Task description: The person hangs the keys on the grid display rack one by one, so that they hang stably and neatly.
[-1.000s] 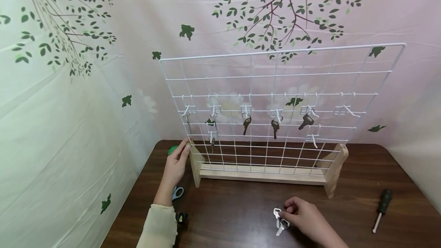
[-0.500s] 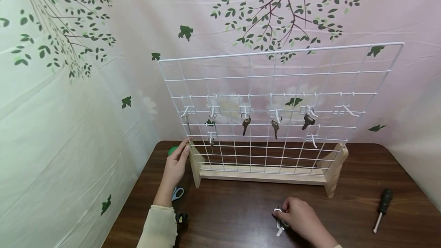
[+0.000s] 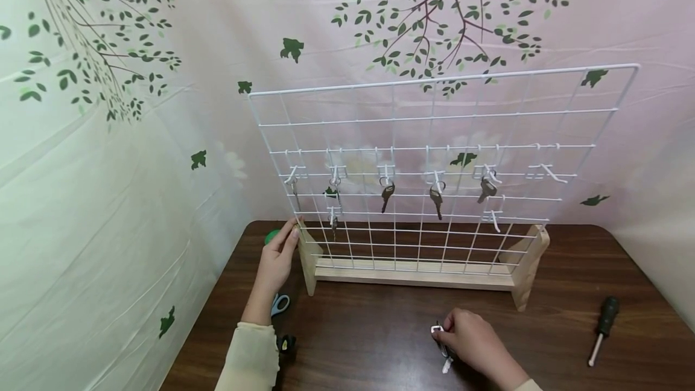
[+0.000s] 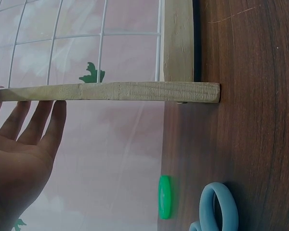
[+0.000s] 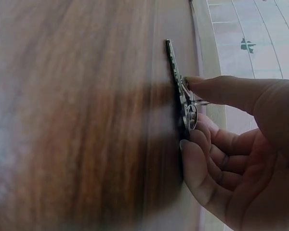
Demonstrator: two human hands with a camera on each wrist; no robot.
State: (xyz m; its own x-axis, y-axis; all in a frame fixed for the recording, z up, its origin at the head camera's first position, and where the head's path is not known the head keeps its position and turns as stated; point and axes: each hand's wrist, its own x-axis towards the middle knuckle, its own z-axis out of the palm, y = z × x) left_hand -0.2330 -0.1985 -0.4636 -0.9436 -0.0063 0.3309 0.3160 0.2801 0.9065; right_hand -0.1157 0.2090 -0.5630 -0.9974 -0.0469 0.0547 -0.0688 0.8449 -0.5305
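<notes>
My left hand [image 3: 277, 264] grips the top of the wooden side piece [image 4: 111, 91] at the left end of a rack, fingers against its outer face. The rack is a white wire grid [image 3: 445, 81] on a pale wooden base [image 3: 415, 279]. Low over the table, my right hand [image 3: 473, 338] pinches silver keys [image 3: 446, 367] between thumb and fingers. In the right wrist view the keys [image 5: 176, 67] lie along the tabletop, partly covered by the thumb. Dark keys [image 3: 387, 198] hang from several white hooks; the hook [image 3: 551, 172] at far right carries nothing.
A screwdriver [image 3: 602, 327] lies on the right of the brown table [image 3: 374, 324]. By the left forearm are blue scissor handles [image 3: 281, 305], a green disc [image 4: 164, 197] and a small black object [image 3: 286, 343]. A leaf-printed cloth [image 3: 212, 29] hangs behind the rack.
My right thumb and fingers have moved left over the loose keys and closed on them, covering more of them. The left hand stays on the side piece. Some hanging keys have swung slightly.
</notes>
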